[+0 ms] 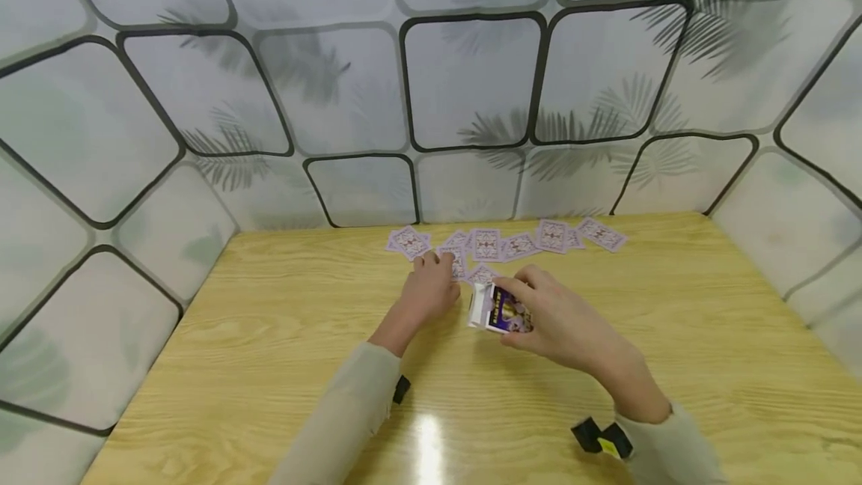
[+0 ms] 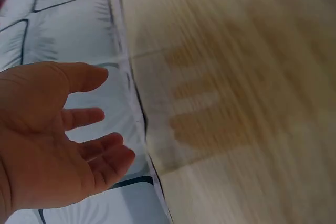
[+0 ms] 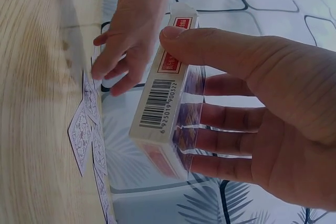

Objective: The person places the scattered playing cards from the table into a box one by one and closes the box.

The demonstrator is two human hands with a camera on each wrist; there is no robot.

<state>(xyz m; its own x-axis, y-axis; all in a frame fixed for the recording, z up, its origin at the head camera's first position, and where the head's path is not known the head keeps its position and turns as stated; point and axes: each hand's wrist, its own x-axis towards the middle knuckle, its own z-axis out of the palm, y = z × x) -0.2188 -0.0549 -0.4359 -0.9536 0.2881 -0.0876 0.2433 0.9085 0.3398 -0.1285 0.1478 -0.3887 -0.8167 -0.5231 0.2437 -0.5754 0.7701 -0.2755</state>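
Note:
My right hand [image 1: 566,320] grips a playing card box [image 1: 509,310], thumb on one narrow side and fingers on the other. In the right wrist view the box [image 3: 157,103] shows a barcode and red panels, and a white flap stands out at its end. My left hand [image 1: 431,287] hovers at the near edge of the spread playing cards [image 1: 485,244], left of the box. In the left wrist view that hand [image 2: 52,135] has loosely bent fingers with nothing between them. The cards lie patterned side up, purple and white, some overlapping.
The cards form a loose row along the back of the wooden table [image 1: 283,335], below a patterned fabric wall [image 1: 471,88]. Similar fabric closes off both sides. Small black objects [image 1: 599,436] show by the right sleeve, another [image 1: 401,390] by the left.

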